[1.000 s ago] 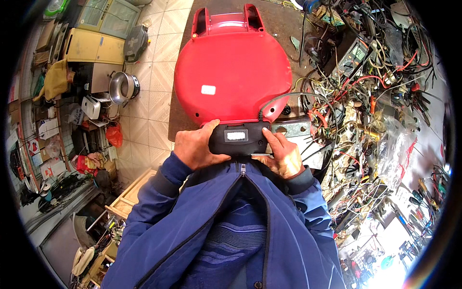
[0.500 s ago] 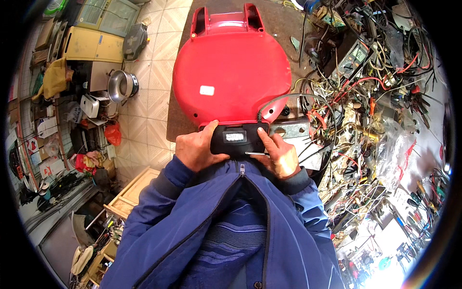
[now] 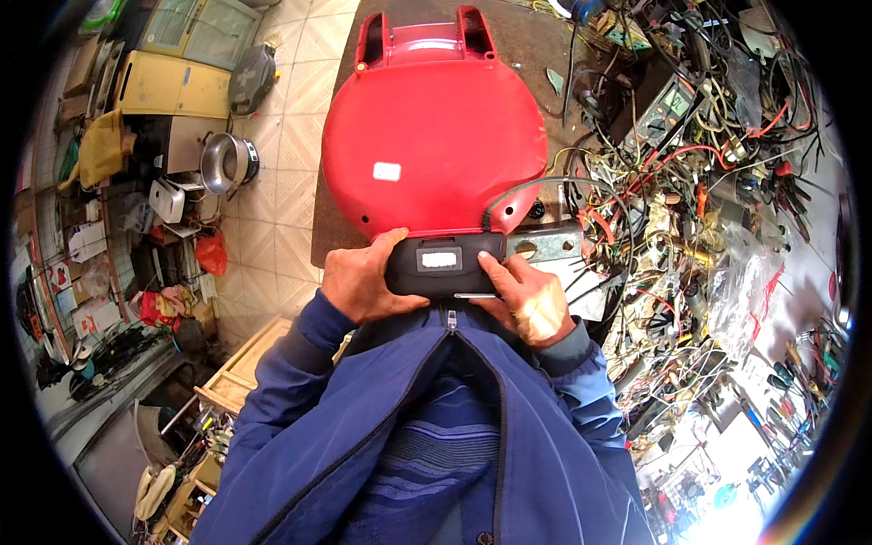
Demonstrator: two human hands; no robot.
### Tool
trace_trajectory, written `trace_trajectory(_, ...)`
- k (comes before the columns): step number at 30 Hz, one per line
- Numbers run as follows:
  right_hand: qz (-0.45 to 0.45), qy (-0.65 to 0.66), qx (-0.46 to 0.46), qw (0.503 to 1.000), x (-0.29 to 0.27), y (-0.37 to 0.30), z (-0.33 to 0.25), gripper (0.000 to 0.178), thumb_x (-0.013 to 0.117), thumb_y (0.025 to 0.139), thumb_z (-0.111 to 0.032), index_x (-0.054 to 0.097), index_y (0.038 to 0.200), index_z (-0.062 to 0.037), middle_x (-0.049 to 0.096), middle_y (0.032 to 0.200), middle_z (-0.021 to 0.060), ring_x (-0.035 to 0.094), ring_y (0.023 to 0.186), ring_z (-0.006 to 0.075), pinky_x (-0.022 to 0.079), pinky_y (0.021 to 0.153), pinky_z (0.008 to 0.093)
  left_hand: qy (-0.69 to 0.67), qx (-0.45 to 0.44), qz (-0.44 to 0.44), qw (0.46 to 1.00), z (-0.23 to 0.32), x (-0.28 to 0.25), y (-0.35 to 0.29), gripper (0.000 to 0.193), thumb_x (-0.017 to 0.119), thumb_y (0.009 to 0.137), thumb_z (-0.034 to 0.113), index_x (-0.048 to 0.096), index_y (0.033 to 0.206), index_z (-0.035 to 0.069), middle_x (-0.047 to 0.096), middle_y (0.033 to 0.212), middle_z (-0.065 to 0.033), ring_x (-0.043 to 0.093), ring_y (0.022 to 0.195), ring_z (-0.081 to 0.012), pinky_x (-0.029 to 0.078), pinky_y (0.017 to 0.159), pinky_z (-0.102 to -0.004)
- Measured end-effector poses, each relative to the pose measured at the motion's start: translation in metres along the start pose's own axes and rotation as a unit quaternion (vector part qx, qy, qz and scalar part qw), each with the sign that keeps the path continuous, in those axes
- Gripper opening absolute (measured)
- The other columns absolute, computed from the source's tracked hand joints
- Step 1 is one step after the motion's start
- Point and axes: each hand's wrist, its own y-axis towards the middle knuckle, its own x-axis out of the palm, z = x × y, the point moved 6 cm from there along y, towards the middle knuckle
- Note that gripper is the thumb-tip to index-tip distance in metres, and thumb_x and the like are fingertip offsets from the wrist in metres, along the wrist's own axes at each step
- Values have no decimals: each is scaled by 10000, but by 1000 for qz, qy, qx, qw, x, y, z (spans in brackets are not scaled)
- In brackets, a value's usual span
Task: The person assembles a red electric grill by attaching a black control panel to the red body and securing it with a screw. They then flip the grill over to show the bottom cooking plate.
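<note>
The left hand (image 3: 363, 282) is gripping the left end of a black box (image 3: 409, 277), its forefinger and thumb spreading around the top and bottom edges. The right hand (image 3: 530, 300) is holding the right end, fingers bending — one tip is resting on the front. A thin silvery stick (image 3: 474, 295) is showing just beside it; whether those fingers are gripping it, I cannot tell. The box is sitting against a red shell (image 3: 445, 127), which is lying on the brown table (image 3: 525, 41) — wires (image 3: 636, 168) are sprawling rightward.
</note>
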Motion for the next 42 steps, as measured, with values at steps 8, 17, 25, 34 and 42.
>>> trace_trajectory(8,-15,0,0,1000,1,2,0,794,884,805,-254,544,1499,-67,599,941,130,666,737,332,553,597,461,9,5,18,1000,0,4,-2,1015,1023,570,442,608,1399,29,780,985,-190,797,831,-308,639,734,-385)
trace_trajectory(17,-18,-70,-6,997,6,2,-9,874,874,809,-246,491,1567,-41,552,898,96,656,763,272,564,623,424,36,-7,23,999,0,9,-6,1022,1012,569,457,607,1412,43,780,977,-191,795,826,-331,634,712,-412)
trace_trajectory(25,-11,-138,-20,990,16,-1,-10,798,810,850,-256,512,1559,-44,528,841,74,650,710,230,563,590,403,80,-18,13,997,-1,15,-10,1058,995,575,505,599,1448,56,768,896,-170,782,755,-312,613,650,-408)
trace_trajectory(34,-31,-185,-72,980,5,14,-19,614,703,896,-208,623,1504,-170,532,820,32,628,651,173,546,556,357,108,139,42,983,12,6,-15,748,912,715,442,707,1377,162,598,693,-24,652,602,-216,527,558,-376)
trace_trajectory(42,-148,-224,-96,958,5,24,-18,634,719,938,-285,571,1537,-139,536,822,45,659,688,206,541,573,378,97,130,18,986,16,8,-11,683,891,728,423,726,1348,189,606,697,-12,667,623,-199,531,569,-367)
